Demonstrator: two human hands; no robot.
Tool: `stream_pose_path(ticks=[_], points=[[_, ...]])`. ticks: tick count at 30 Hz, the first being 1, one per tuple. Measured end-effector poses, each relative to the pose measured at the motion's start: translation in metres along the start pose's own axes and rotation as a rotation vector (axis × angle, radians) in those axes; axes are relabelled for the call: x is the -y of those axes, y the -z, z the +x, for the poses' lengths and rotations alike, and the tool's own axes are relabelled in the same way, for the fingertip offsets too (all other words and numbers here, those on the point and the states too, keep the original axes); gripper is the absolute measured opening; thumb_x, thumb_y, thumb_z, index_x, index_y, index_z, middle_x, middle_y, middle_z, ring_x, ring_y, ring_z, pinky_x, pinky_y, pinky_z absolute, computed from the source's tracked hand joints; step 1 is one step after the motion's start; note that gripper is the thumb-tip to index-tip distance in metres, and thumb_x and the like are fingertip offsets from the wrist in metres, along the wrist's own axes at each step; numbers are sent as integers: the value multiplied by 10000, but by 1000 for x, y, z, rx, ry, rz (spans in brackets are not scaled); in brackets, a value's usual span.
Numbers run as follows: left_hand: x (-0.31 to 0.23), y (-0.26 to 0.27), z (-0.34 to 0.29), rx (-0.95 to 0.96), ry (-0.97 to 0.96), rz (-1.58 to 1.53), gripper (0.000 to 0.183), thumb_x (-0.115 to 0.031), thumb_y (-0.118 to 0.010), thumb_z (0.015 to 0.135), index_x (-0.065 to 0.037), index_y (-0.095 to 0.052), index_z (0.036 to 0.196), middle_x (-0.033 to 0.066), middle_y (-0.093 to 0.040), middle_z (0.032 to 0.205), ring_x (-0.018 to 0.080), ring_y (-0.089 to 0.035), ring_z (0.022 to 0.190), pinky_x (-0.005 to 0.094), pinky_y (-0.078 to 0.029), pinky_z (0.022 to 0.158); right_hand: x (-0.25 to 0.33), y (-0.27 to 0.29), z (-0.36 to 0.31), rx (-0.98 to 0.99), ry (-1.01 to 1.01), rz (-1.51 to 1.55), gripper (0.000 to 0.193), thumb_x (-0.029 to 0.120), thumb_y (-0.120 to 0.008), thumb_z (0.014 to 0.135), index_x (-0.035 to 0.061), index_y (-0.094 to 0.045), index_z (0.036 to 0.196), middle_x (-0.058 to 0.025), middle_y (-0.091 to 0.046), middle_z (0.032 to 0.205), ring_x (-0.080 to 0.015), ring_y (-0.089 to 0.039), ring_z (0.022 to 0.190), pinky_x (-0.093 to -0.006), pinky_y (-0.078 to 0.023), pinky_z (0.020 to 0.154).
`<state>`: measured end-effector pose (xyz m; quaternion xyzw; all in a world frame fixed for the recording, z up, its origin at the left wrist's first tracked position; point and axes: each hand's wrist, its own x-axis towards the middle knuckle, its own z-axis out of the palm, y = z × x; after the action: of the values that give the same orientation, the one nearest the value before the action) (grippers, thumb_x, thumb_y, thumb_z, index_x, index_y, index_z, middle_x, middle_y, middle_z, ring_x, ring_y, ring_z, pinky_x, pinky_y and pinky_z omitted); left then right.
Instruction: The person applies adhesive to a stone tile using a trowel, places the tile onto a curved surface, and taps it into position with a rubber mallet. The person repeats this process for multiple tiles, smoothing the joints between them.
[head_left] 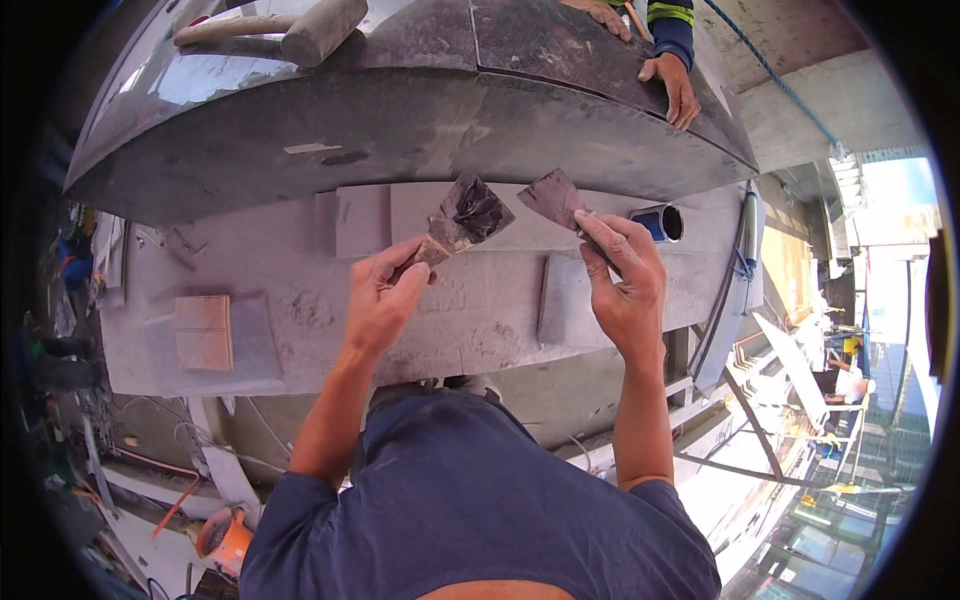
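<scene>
My left hand (383, 292) is closed round the handle of a putty knife (448, 225), whose blade carries a lump of glossy black paste (482, 210). Opposite it, my right hand (628, 282) grips a second putty knife (552, 197), its blade smeared dark and tilted toward the first. A small gap lies between the two blades. Both are over the dusty work table, just in front of a large dark stone slab (400, 125). Right of the second blade, near my right fingers, a small can (660, 223) with dark contents rests on its side or tilted.
A mallet (325, 30) lies on the slab's top at the far left. At the far right, a co-worker's hand (676, 88) rests on the slab. Tile pieces (204, 332) lie on the dusty table (450, 310). An orange bucket (228, 540) stands low at the left.
</scene>
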<state>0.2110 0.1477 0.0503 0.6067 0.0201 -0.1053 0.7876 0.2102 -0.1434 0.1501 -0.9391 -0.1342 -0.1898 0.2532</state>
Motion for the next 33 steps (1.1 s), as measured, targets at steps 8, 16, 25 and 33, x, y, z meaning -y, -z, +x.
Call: stream_pose_path(ticks=[8, 16, 25, 33], points=[[14, -10, 8, -55, -150, 196, 384, -11, -641, 990, 40, -757, 1353, 3, -751, 976, 56, -638, 849, 229, -521, 763, 24, 2, -13, 131, 102, -239, 520, 12, -776, 840, 274, -835, 1286, -15, -745, 1173, -254, -689, 1024, -418, -480, 826], [7, -19, 3, -146, -207, 257, 378, -7, -643, 962, 63, -751, 1317, 1, -722, 915, 52, -599, 804, 229, -498, 733, 8, 2, -11, 201, -33, -371, 499, -20, -760, 869, 223, -830, 1299, -39, -745, 1176, -259, -699, 1062, -394, -497, 897], [9, 2, 10, -212, -203, 144, 363, 23, -622, 1008, 91, -739, 1345, 13, -735, 1037, 59, -621, 896, 223, -513, 808, -48, -81, 63, -376, -259, 355, 390, 54, -700, 1059, 85, -717, 1447, -89, -671, 1268, -169, -675, 1000, -306, -571, 838], [20, 3, 2, -211, -96, 174, 372, 7, -650, 1004, 85, -739, 1357, 27, -761, 1050, 68, -660, 933, 234, -536, 843, -54, -139, 88, -516, -204, 334, 422, -2, -708, 1026, 97, -697, 1436, -126, -648, 1314, -247, -690, 1154, -342, -604, 885]])
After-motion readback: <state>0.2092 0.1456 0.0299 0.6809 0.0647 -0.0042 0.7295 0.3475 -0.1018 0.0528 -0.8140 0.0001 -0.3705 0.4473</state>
